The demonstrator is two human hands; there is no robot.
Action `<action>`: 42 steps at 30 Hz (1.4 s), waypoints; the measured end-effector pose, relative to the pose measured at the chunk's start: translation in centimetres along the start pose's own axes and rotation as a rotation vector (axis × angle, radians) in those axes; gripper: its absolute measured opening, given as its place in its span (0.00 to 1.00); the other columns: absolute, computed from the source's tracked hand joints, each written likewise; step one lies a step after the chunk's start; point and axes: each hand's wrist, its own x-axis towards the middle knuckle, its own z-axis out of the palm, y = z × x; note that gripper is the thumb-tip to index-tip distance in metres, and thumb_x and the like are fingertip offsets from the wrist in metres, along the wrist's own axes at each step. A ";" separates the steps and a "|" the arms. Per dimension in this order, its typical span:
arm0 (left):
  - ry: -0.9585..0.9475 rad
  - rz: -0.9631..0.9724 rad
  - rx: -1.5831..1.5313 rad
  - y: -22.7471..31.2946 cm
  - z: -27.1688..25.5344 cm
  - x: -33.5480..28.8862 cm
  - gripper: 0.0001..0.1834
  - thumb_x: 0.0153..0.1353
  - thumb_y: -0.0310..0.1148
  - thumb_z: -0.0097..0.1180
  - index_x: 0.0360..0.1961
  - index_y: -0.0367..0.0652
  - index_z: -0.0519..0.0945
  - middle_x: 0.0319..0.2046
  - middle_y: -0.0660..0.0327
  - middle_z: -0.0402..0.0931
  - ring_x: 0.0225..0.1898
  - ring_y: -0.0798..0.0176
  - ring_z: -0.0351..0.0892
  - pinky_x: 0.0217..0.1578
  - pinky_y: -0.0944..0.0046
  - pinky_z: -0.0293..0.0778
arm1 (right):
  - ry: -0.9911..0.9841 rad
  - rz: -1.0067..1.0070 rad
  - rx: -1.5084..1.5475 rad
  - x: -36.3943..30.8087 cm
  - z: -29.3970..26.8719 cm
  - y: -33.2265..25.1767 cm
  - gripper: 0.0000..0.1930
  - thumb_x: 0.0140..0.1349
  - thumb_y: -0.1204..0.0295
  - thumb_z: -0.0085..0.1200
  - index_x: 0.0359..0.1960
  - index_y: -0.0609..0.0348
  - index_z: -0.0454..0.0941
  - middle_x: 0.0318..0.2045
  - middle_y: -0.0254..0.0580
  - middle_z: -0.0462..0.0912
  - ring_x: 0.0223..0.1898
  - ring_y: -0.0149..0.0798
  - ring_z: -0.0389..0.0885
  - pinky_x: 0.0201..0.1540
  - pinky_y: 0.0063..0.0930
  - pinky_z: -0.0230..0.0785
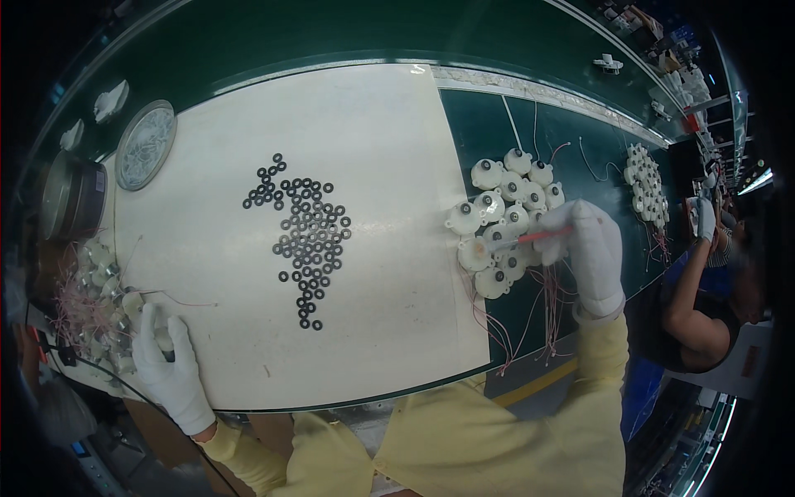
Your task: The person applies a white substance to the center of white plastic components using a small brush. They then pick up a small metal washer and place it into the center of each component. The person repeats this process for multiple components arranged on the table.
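Observation:
My right hand [593, 253], in a white glove, is closed around a thin tool with a red handle [544, 235]. Its pale tip reaches left over a group of white round plastic housings [489, 204], most with a dark ring at the centre. I cannot make out the kind of tip. At the left, my left hand [170, 371], also gloved, rests at the bench edge with thumb and forefinger spread. It lies beside a heap of small motor-like parts [103, 277] with pink wires; one pale part [132, 304] sits by its fingertips.
Several black rings [310, 232] are scattered on the white sheet [397, 306]. A round metal dish [146, 145] of clear pieces and a dark round container [74, 197] stand at the left. More housings [646, 186] lie far right, near another person [704, 306] at work.

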 end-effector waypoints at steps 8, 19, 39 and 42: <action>0.024 0.023 -0.012 -0.2 0.3 0.0 0.22 0.64 0.33 0.63 0.58 0.38 0.79 0.42 0.50 0.80 0.41 0.50 0.77 0.47 0.55 0.72 | 0.006 -0.010 -0.020 0.1 -0.7 0.9 0.24 0.77 0.57 0.39 0.37 0.68 0.79 0.23 0.47 0.83 0.19 0.33 0.79 0.25 0.21 0.70; 0.022 0.035 -0.006 -0.4 0.2 -0.1 0.23 0.64 0.34 0.63 0.59 0.39 0.79 0.41 0.52 0.79 0.38 0.54 0.75 0.43 0.57 0.71 | 0.047 -0.117 0.000 -0.3 -1.9 0.8 0.25 0.78 0.57 0.40 0.37 0.69 0.81 0.27 0.46 0.86 0.23 0.29 0.81 0.28 0.19 0.67; 0.012 0.066 0.029 -0.5 0.1 0.0 0.22 0.65 0.34 0.63 0.59 0.38 0.79 0.44 0.50 0.80 0.42 0.51 0.77 0.47 0.56 0.71 | 0.000 -0.069 -0.029 0.3 -2.3 1.4 0.24 0.78 0.58 0.40 0.38 0.68 0.81 0.28 0.47 0.87 0.22 0.29 0.80 0.28 0.19 0.68; 0.013 0.045 0.005 -0.3 0.1 0.0 0.22 0.65 0.33 0.63 0.58 0.37 0.79 0.43 0.50 0.80 0.40 0.52 0.76 0.45 0.56 0.71 | -0.003 -0.076 -0.024 0.2 -2.6 1.5 0.24 0.78 0.58 0.40 0.39 0.67 0.82 0.28 0.46 0.87 0.23 0.28 0.80 0.28 0.18 0.66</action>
